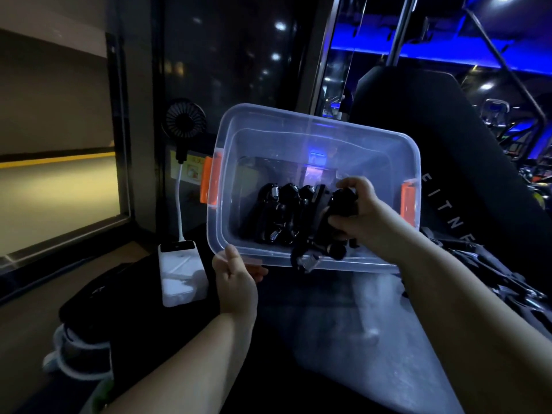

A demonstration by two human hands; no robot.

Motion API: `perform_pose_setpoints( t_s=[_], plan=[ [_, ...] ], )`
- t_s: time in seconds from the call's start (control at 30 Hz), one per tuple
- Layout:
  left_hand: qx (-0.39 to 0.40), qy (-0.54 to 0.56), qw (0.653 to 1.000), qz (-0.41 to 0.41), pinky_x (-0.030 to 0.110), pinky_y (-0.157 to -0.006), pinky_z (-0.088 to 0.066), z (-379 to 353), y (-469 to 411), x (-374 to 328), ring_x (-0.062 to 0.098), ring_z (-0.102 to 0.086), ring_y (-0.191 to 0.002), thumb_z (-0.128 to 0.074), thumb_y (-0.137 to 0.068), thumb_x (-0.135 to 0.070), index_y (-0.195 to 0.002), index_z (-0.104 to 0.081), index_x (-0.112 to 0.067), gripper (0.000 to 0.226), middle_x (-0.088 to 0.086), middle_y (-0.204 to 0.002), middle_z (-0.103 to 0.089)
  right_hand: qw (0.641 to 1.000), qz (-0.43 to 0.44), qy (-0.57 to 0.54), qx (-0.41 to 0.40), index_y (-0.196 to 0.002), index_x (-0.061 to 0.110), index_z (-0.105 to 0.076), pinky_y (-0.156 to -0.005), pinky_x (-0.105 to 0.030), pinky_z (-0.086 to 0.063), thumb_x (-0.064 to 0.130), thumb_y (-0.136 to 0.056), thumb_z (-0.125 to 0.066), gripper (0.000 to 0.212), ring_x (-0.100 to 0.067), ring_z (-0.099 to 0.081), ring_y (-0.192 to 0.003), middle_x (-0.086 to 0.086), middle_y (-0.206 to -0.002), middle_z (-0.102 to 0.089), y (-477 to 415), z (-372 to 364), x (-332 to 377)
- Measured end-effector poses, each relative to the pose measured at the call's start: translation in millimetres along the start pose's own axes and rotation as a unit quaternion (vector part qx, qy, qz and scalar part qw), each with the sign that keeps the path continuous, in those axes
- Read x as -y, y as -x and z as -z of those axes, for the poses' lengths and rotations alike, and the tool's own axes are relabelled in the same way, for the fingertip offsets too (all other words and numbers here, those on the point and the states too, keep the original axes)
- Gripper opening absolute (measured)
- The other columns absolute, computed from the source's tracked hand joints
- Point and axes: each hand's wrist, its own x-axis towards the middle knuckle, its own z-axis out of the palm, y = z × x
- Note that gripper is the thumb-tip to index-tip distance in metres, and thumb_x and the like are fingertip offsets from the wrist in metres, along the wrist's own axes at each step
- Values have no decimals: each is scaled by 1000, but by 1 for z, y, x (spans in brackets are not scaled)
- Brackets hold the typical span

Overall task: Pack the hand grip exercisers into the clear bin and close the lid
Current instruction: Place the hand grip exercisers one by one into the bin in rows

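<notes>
Packing under way: you're holding one more exerciser at the bin.
Your right hand (361,216) is gripping a hand grip exerciser (334,210) at the near-right of the clear bin (298,121), long axis pointing away from you, beside the packed exercisers (277,216). Your left hand (236,279) is pinching the near rim, holding the bin tilted. Dim gym; probably the lid (343,312) is lying underneath.

— What is the person wearing?
— Only bare parts show: the left hand (236,282) and the right hand (358,216), each with its forearm.
— Any sleeves?
— The left forearm (206,354) is bare down to the bottom edge, the right forearm (466,297) out to the right edge.
</notes>
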Motion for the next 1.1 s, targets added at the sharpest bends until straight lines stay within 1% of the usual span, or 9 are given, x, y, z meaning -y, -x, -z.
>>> perform_pose_setpoints(
  t_s=[0.1, 0.23, 0.4, 0.5, 0.67, 0.77, 0.93, 1.03, 1.1],
  plan=[
    [12, 19, 1000, 7, 19, -43, -46, 0, 0, -1, 14, -59, -44, -32, -103, -37, -95, -45, -18, 24, 4, -59, -64, 999, 7, 32, -38, -110, 38, -36, -56, -37, -57, 14, -83, -68, 48, -28, -68, -69, -4, -87, -65, -22, -19, 5],
    [15, 49, 999, 19, 19, -44, -45, 1, 3, -3, 13, -57, -42, -31, -104, -34, -94, -44, -16, 25, 3, -56, -62, 993, 12, 90, -77, -120, 28, -41, -47, -24, -45, 16, -82, -66, 47, -15, -57, -61, 11, -79, -52, -54, -53, 6],
    [8, 56, 998, 13, 18, -42, -42, -1, 2, -5, 12, -55, -38, -31, -103, -32, -92, -44, -19, 22, 1, -52, -62, 989, -9, 143, -36, -120, 21, -41, -56, -27, -34, 10, -81, -61, 45, -17, -48, -62, -1, -82, -50, -93, -100, -4],
    [9, 59, 998, 18, 19, -41, -42, -2, 0, -4, 13, -55, -37, -31, -103, -29, -90, -44, -16, 22, 2, -53, -60, 984, -16, 174, -22, -119, 20, -40, -62, -27, -33, 9, -81, -61, 44, -18, -45, -63, 4, -73, -45, -110, -122, -10],
    [14, 56, 998, 12, 19, -41, -43, -1, 0, -1, 14, -55, -38, -32, -103, -27, -89, -43, -11, 25, 2, -51, -60, 985, -38, 170, -3, -118, 23, -38, -49, -25, -33, 11, -83, -60, 43, -8, -45, -60, 7, -71, -45, -131, -140, -17],
    [17, 59, 998, 17, 20, -42, -44, 0, 0, -2, 15, -56, -40, -32, -103, -27, -89, -44, -8, 26, 5, -54, -59, 982, -61, 180, 3, -117, 23, -39, -55, -27, -35, 12, -83, -61, 42, -13, -48, -63, 4, -74, -48, -138, -145, -18],
    [18, 52, 998, 5, 21, -43, -46, 2, 2, -4, 19, -55, -42, -34, -101, -26, -85, -43, -7, 26, 12, -56, -57, 959, -88, 269, -12, -121, 27, -46, -63, -27, -39, 22, -82, -67, 44, -24, -51, -83, -4, -100, -56, -146, -146, -12],
    [20, 46, 999, 4, 20, -44, -46, 2, 2, -4, 21, -56, -44, -35, -99, -29, -88, -44, -5, 28, 25, -67, -58, 923, -65, 377, -35, -126, 25, -50, -84, -36, -43, 34, -80, -70, 51, -30, -48, -112, -9, -121, -51, -147, -149, -11],
    [24, 44, 999, 10, 21, -44, -47, 2, 1, -4, 21, -57, -45, -36, -98, -31, -89, -45, -7, 27, 27, -70, -59, 907, -42, 417, -43, -127, 23, -51, -93, -38, -41, 39, -79, -70, 54, -31, -40, -120, -11, -127, -45, -147, -150, -13]
  ],
)
